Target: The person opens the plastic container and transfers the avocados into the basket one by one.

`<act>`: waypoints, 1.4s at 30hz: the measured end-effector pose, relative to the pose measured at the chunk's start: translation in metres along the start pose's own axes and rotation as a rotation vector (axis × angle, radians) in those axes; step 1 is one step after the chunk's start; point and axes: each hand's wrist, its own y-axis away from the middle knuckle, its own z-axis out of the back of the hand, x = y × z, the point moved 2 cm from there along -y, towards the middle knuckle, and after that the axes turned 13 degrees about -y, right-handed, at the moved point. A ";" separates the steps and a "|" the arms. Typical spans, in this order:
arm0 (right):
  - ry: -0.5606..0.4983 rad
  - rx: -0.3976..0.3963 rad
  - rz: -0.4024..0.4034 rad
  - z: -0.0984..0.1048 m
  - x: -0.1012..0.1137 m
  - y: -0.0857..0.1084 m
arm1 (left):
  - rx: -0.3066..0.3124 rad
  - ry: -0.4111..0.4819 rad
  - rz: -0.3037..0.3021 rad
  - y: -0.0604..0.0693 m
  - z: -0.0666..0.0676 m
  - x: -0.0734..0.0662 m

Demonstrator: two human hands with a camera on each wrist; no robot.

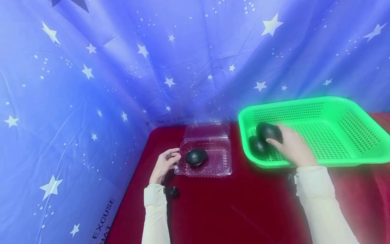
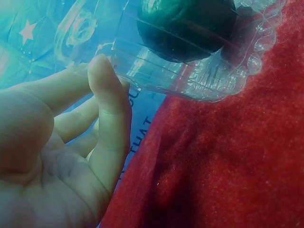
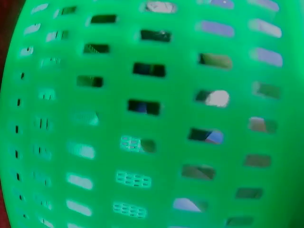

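Note:
A clear plastic clamshell container [image 1: 219,162] stands with its lid [image 1: 207,130] raised at the back. One dark avocado [image 1: 196,157] lies inside it, toward the left. My left hand [image 1: 166,164] pinches the container's left edge; in the left wrist view the thumb [image 2: 108,95] meets its corner. Over at the green basket [image 1: 341,162], my right hand [image 1: 290,144] grips an avocado [image 1: 268,131] inside the left end. Another avocado [image 1: 258,146] lies right beside that one. The right wrist view shows only the basket's slotted wall [image 3: 171,123], which hides the hand.
Red cloth [image 1: 231,210] covers the table. A blue curtain with stars [image 1: 195,61] hangs behind it and along the left side. The basket's raised rim stands between the right forearm and the basket floor.

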 end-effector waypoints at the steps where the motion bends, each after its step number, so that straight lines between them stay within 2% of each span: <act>1: 0.002 -0.001 0.002 0.000 -0.001 0.000 | 0.001 0.002 0.003 0.000 0.000 0.000; 9: 0.024 -0.016 0.001 0.003 -0.004 0.003 | 0.016 0.002 0.005 -0.001 0.000 0.002; 18: 0.037 0.010 -0.049 0.003 -0.005 0.002 | 0.012 -0.002 0.010 -0.001 0.000 0.002; 33: 0.073 0.118 -0.112 0.002 -0.009 0.001 | 0.012 0.000 0.013 -0.001 0.001 -0.001; 42: 0.077 0.041 -0.041 0.002 -0.002 0.000 | 0.007 -0.003 0.006 -0.001 0.001 0.000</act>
